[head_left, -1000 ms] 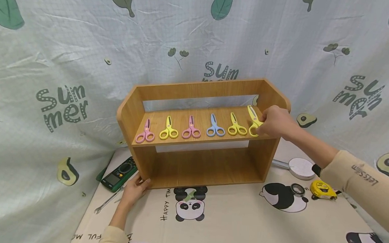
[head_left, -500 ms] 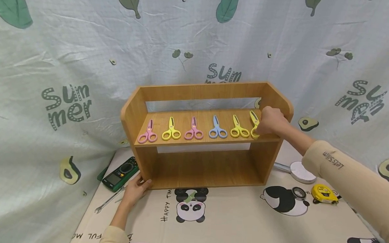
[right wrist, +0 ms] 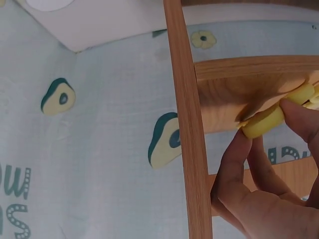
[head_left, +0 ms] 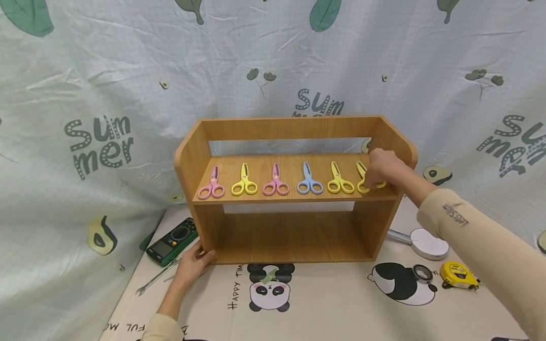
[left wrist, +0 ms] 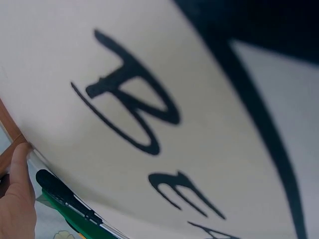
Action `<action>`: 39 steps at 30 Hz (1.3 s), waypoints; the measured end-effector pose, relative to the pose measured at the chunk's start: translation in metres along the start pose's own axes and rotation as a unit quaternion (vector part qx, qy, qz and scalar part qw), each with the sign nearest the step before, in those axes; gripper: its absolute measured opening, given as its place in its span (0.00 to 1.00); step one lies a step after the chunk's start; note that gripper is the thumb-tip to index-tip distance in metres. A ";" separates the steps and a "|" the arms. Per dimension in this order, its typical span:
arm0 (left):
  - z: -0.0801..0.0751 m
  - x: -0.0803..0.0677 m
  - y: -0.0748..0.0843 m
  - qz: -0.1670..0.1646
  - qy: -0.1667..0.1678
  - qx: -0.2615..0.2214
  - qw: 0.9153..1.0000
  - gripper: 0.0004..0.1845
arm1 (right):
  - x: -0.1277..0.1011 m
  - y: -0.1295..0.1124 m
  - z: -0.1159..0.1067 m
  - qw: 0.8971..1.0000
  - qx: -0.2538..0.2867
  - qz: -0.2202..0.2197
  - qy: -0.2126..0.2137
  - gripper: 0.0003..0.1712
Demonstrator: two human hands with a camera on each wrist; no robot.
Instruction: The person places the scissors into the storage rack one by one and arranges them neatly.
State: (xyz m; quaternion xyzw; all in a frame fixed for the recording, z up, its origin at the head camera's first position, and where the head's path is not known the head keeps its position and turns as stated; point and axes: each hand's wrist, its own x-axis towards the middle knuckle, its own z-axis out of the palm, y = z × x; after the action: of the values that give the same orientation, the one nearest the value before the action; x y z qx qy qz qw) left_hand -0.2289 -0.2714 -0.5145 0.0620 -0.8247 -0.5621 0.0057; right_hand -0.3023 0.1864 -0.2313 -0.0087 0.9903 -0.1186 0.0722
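At the right end of the upper board of a wooden shelf (head_left: pixel 284 234), my right hand (head_left: pixel 385 168) pinches the handle of a pair of yellow scissors (head_left: pixel 361 169). Its blades point to the back, and part of the handles is behind my fingers. In the right wrist view, thumb and fingertips press the yellow handle (right wrist: pixel 264 122) from both sides. More scissors lie in a row to the left: yellow scissors (head_left: pixel 340 182), blue scissors (head_left: pixel 309 179), pink scissors (head_left: pixel 275 181) and others. My left hand (head_left: pixel 191 268) grips the shelf's lower left front corner.
Left of the shelf lie a green multimeter (head_left: pixel 171 242) and a wrench (head_left: pixel 153 282). On the right are a round white object with a metal handle (head_left: pixel 429 244), a yellow tape measure (head_left: pixel 458 275) and a dark ring (head_left: pixel 422 273). A printed curtain (head_left: pixel 145 58) hangs behind.
The rightmost yellow scissors have come down and turned at the shelf's right end, with my right hand still on their handle. My left hand stays at the corner. The head view has shifted slightly.
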 end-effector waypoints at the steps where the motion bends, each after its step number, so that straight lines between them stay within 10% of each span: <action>1: 0.000 0.000 0.000 0.000 0.000 0.003 1.000 0.35 | 0.001 -0.001 -0.001 1.000 0.000 0.004 -0.006 0.17; 39: 0.006 0.002 -0.006 -0.003 0.002 0.003 1.000 0.36 | 0.012 0.001 -0.002 0.994 -0.056 -0.003 -0.089 0.19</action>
State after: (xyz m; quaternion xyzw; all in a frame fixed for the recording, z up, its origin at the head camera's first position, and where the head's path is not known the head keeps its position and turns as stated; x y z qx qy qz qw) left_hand -0.2309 -0.2684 -0.5220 0.0655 -0.8259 -0.5599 0.0051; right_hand -0.3144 0.1875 -0.2314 -0.0262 0.9850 -0.0616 0.1591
